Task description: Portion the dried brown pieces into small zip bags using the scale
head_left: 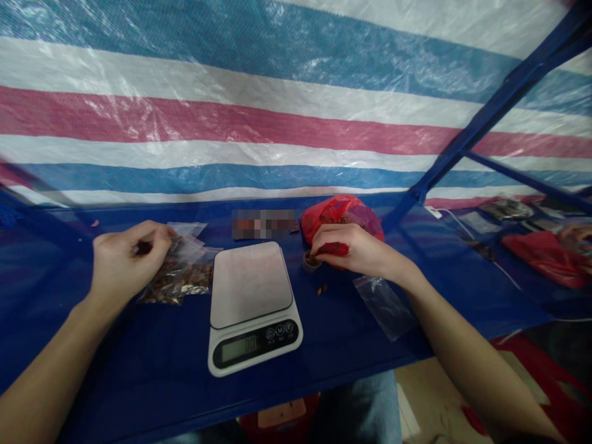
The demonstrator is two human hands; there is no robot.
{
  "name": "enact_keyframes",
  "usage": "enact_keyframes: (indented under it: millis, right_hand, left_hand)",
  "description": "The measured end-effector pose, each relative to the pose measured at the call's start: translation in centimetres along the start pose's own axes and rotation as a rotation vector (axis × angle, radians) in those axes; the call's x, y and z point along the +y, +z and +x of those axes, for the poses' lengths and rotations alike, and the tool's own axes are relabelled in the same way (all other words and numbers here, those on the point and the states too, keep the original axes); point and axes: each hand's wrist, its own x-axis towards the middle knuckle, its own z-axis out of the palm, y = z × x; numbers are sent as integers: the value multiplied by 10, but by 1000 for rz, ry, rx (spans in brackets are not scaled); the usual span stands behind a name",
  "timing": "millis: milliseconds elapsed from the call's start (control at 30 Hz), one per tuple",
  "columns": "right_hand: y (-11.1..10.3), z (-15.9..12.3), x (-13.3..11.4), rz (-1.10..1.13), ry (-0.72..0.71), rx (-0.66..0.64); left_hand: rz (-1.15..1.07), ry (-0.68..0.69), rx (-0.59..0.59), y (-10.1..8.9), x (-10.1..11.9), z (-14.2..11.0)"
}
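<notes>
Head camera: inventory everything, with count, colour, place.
Scale: one, white, centre
Filled bags: several, clear, left of scale
Zip bag: one, clear, right of scale
Cup: one, pale, right of scale
Plastic bag: one, red, behind cup
Loose pieces: two, brown, near cup
Pixelated item: one, reddish, behind scale
Table: one, blue, below
Striped sheet: one, multicoloured, background
Poles: several, blue, right
Far bag: one, red, right
Co-worker's hand: at least one, blurred, right
Lap: one, blue, bottom
Left hand: one, at filled bags
Right hand: one, at cup
</notes>
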Motion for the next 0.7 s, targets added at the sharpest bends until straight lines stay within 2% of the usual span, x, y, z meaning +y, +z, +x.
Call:
enact_keyframes:
  millis: [200,700]
  right_hand:
    - [2,0,1,-11,3,-41]
    - [4,0,0,-62,0,4]
  left_hand:
    - [14,-11,-4,0,0,1]
    - [23,-17,-11,-1,1,1]
